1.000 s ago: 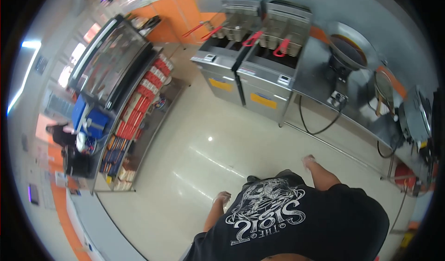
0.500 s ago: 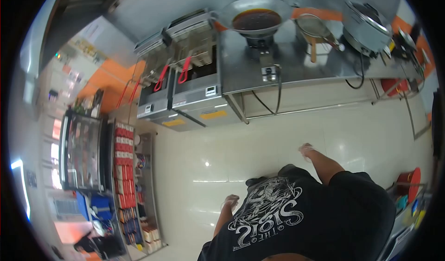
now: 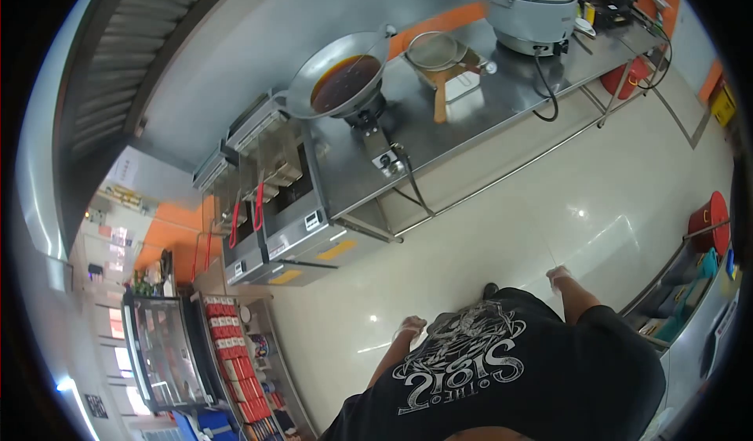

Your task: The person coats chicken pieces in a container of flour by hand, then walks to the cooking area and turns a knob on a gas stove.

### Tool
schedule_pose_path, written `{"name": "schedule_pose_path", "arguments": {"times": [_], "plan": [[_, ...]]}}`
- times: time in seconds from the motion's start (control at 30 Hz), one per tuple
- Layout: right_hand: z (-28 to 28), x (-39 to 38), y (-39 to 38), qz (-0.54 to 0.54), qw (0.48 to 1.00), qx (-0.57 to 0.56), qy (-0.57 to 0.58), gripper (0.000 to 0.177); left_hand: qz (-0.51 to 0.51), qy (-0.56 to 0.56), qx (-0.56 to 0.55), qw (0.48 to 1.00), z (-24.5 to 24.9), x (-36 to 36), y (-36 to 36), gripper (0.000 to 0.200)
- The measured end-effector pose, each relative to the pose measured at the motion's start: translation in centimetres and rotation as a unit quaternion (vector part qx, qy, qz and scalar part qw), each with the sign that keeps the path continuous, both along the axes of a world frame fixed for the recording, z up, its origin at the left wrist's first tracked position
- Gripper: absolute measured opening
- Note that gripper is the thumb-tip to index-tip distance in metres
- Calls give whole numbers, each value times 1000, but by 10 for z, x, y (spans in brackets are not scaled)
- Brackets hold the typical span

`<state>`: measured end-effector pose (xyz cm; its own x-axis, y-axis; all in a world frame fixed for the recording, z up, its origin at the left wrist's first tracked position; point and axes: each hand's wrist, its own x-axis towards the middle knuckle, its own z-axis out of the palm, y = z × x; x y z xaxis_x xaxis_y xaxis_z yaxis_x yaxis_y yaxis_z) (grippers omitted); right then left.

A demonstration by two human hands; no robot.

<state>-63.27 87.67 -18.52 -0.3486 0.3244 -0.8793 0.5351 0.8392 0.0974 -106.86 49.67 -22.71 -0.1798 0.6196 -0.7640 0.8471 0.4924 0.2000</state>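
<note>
My left hand (image 3: 411, 328), in a thin clear plastic glove, hangs beside the front of my black printed shirt (image 3: 486, 362). Its loosely bent fingers are apart and nothing is in them. On the other side, my right hand (image 3: 558, 276) is out over the floor in a similar clear glove, also loosely open and holding nothing I can see. Neither hand touches anything. Ahead of them is a steel table (image 3: 439, 147) bearing a wok (image 3: 302, 92) of dark reddish-brown liquid on a burner (image 3: 384, 157), and a wood-handled strainer (image 3: 438, 51).
A large grey cooker (image 3: 529, 18) stands farther right on the table. Deep fryers (image 3: 302, 233) with red-handled baskets adjoin its left end. Shelving with red boxes (image 3: 235, 355) and a glass display case (image 3: 165, 347) are at left. A red bin (image 3: 710, 221) and a sink area (image 3: 674, 292) lie right.
My view has swung to the right, so the fryers and wok sit farther left and more of the table's right end shows. Both hands remain empty.
</note>
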Motion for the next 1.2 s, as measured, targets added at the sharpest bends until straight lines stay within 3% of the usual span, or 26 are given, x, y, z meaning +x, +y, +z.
{"name": "schedule_pose_path", "arguments": {"times": [0.03,0.13,0.27,0.33,0.37,0.43,0.47,0.53,0.57,0.6,0.67,0.7,0.73,0.77,0.8,0.83,0.9,0.93,1.03,1.1,1.2], "plan": [[-1,4,-2,-18,1000,-2,1,67,-22,9,24,999,8,-4,13,27],[-6,10,-19,-65,998,-21,6,66,97,-28,-18,995,73,-9,66,27],[5,-2,-20,-25,999,-40,20,67,37,24,179,983,10,-48,52,29],[18,-15,-13,-31,999,-32,20,70,207,-34,103,972,65,-34,74,27],[20,-21,-9,-18,999,-23,35,62,291,-64,65,953,91,-25,85,26],[17,-33,-2,10,998,-6,63,46,318,-79,82,941,84,-24,77,25],[10,-42,6,24,997,1,80,48,332,-87,91,935,79,-22,68,25],[-3,-55,5,41,993,-1,113,51,118,-22,-12,993,48,-29,53,20],[-17,-60,6,46,991,-5,126,53,-97,30,153,983,4,-37,14,15],[-31,-67,10,50,989,-6,138,55,-47,-19,270,961,-66,-58,-28,23],[-61,-79,21,45,989,-19,141,58,-190,71,340,918,-42,-36,-38,12],[-75,-80,22,40,991,-33,127,60,-101,-234,479,840,-20,-33,-34,16],[-84,-81,22,35,992,-50,114,61,-88,-526,515,672,23,-25,-20,20],[-80,-87,22,70,993,-43,84,64,-75,-550,497,667,43,-22,-9,20],[-66,-85,22,80,988,-42,123,58,20,-405,417,813,48,-21,-7,20],[-53,-90,22,102,988,-29,113,47,111,-171,195,959,45,-19,-5,21],[-62,-88,31,102,984,-39,143,39,168,-89,92,978,52,-20,11,22],[-35,-94,32,81,986,-55,137,38,179,-79,85,977,53,-21,17,22],[-76,-102,39,99,985,-41,134,36,196,-62,79,975,58,-22,20,25],[-110,-106,49,57,986,-55,144,50,200,-49,66,976,57,-21,14,27],[-94,-113,39,30,992,-59,104,63,191,-32,40,980,54,-17,-1,30]]}}
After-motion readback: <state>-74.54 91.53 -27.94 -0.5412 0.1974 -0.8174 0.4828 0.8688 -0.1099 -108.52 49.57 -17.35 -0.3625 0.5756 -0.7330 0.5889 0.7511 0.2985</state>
